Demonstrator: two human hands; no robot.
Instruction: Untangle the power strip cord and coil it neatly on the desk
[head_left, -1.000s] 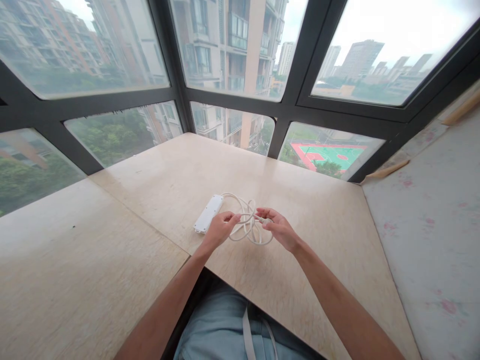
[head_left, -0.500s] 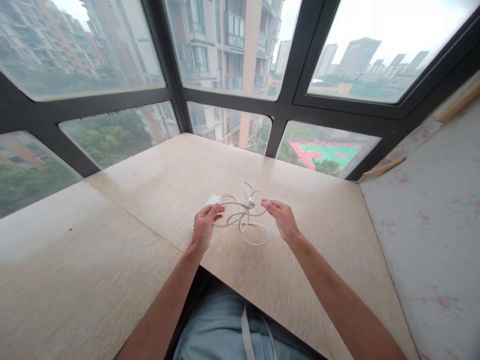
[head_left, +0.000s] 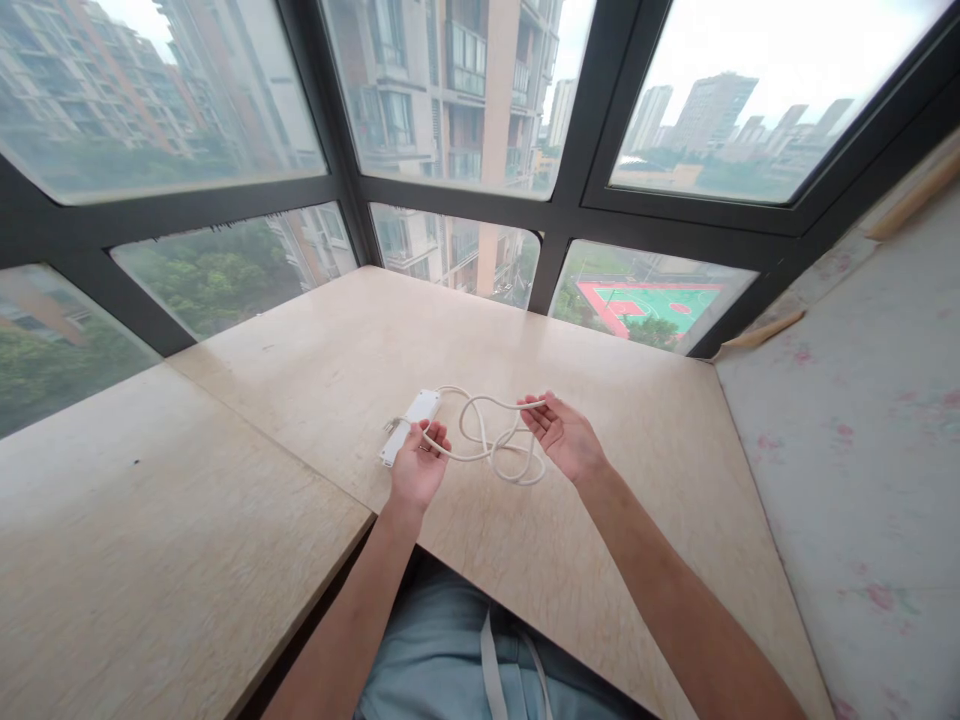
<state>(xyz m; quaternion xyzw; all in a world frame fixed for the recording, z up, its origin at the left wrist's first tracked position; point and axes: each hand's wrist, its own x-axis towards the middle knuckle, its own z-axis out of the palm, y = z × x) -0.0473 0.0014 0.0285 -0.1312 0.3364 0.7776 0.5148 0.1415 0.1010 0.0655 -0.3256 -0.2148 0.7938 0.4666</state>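
Note:
A white power strip (head_left: 421, 407) lies on the stone-patterned ledge, partly behind my left hand (head_left: 421, 462). Its pale cord (head_left: 480, 457) runs in loose loops between my two hands. The left hand, palm up, pinches the cord near its end, and the plug (head_left: 391, 425) sticks out to the left of the thumb. My right hand (head_left: 564, 432) grips another stretch of the cord between thumb and fingers, slightly above the ledge. Some loops of the cord rest on the surface below the right hand.
The beige ledge (head_left: 247, 500) has a seam across its left part and an edge close to my lap. Dark window frames (head_left: 450, 200) border it at the back. A flowered wall (head_left: 847, 480) stands on the right.
The bunched tangle in the cord's middle has loosened into wider loops. My left hand has turned palm up, and the plug now shows beside it. More of the power strip is visible.

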